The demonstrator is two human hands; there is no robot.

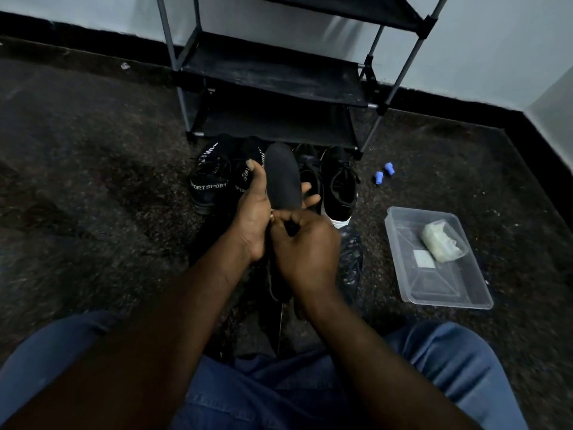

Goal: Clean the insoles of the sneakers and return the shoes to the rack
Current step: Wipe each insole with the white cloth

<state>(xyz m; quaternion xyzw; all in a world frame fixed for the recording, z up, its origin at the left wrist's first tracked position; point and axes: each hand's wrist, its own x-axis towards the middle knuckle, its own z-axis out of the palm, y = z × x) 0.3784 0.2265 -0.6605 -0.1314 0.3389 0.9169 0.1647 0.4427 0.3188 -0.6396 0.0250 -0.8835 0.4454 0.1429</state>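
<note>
**Head view, from left to right.** On the dark speckled floor (93, 187) stands a pair of black knit sneakers with white "SPORT" lettering (210, 181), toes toward the rack. Behind them rises the shoe rack of grey metal tubes and black fabric shelves (269, 79), its visible shelves bare.

At centre, the left hand (252, 212) grips a dark grey foam insole (283, 178), held upright above the floor in front of the rack, between the two pairs of shoes. The thumb lies along the insole's left edge; the fingers (310, 197) wrap behind it and show at its right edge.

The right hand (305, 249) sits at the insole's near end, touching the left hand, with its fingers tightly curled. Whether they pinch the insole or something else cannot be told.

Just right of the insole stands a pair of black lace-up sneakers with white soles (339, 187). A glossy black plastic bag (352, 259) lies below them.

Further right lie two small blue caps (383, 172), then a clear rectangular plastic tray (434, 287) holding a pale packet in clear wrap (441, 242) and a flat white square (423, 259).

Blue denim trousers (279, 395) fill the lower edge.
</note>
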